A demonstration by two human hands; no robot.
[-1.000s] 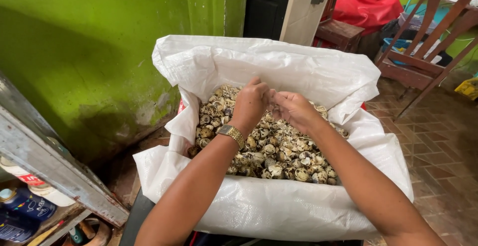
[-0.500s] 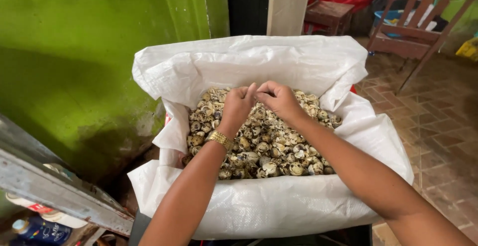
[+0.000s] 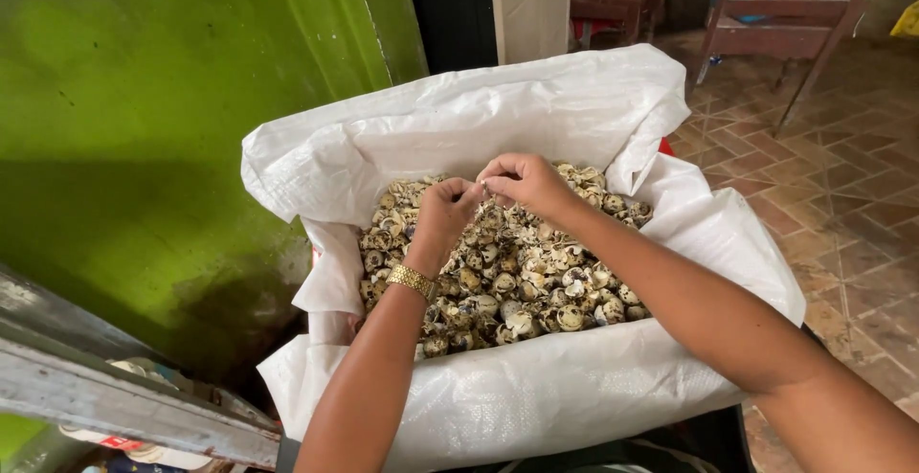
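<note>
Head view: I look down on two bare arms meeting over an open white woven sack (image 3: 536, 396) heaped with speckled quail eggshells (image 3: 498, 277). The left hand (image 3: 442, 216), a gold watch (image 3: 412, 281) on its wrist, and the right hand (image 3: 525, 183) come together just above the heap, fingers (image 3: 498, 168) pinched shut on something small between them. It looks like a bit of shell, but it is too small for me to tell for certain. The shells fill the middle of the sack, whose folded-back rim stands around them on all sides. A green wall (image 3: 144, 128) rises to the left; a grey wooden plank (image 3: 115, 401) cuts across the lower left corner. Beyond the sack lie a brick-tiled floor (image 3: 842, 205) and a wooden chair (image 3: 785, 23).

In my judgement the risk lies in the brittle shells: a hard pinch could crush the piece, and crumbs could drop past the sagging rim at the near left, where the sack folds lowest, onto whatever sits below.
</note>
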